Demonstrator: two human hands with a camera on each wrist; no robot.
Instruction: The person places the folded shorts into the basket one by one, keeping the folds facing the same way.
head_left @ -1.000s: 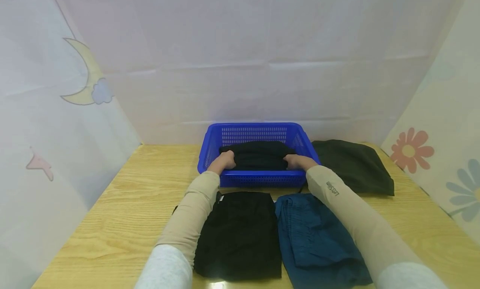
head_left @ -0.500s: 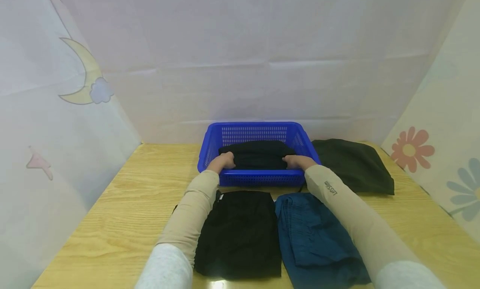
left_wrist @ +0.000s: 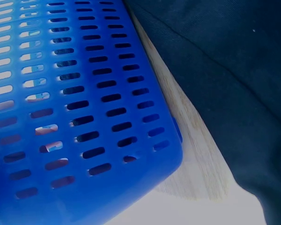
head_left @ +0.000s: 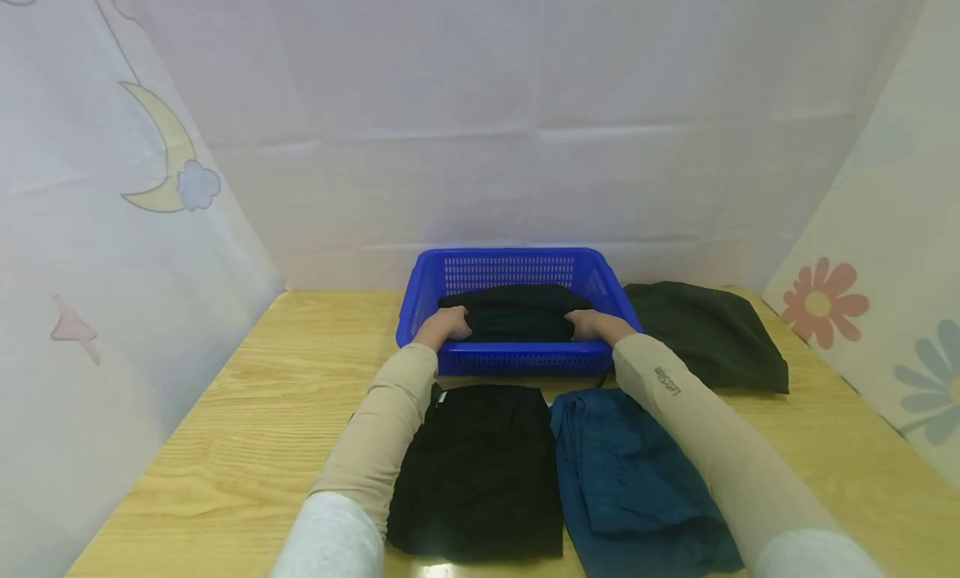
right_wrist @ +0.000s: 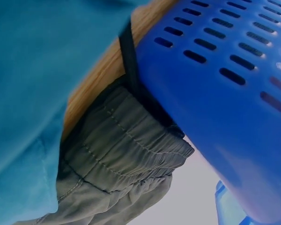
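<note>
A dark, nearly black folded garment (head_left: 517, 313) lies inside the blue plastic basket (head_left: 517, 359). At its left end my left hand (head_left: 450, 323) grips it. My right hand (head_left: 590, 323) holds the opposite end, over the basket's front right rim. The fingertips of both hands are hidden in the cloth. In the left wrist view the basket wall (left_wrist: 84, 112) fills the left side and screens the hand, with skin tones showing through a few slots. The right wrist view likewise shows mostly the basket's outer wall (right_wrist: 201, 93).
A folded black garment (head_left: 480, 478) and folded blue trousers (head_left: 637, 478) lie in front of the basket. To its right is a dark green garment (head_left: 697, 336), whose elastic waistband (right_wrist: 131, 136) nearly touches the basket. Everything sits on a wooden table (head_left: 247, 428) before draped cloth walls.
</note>
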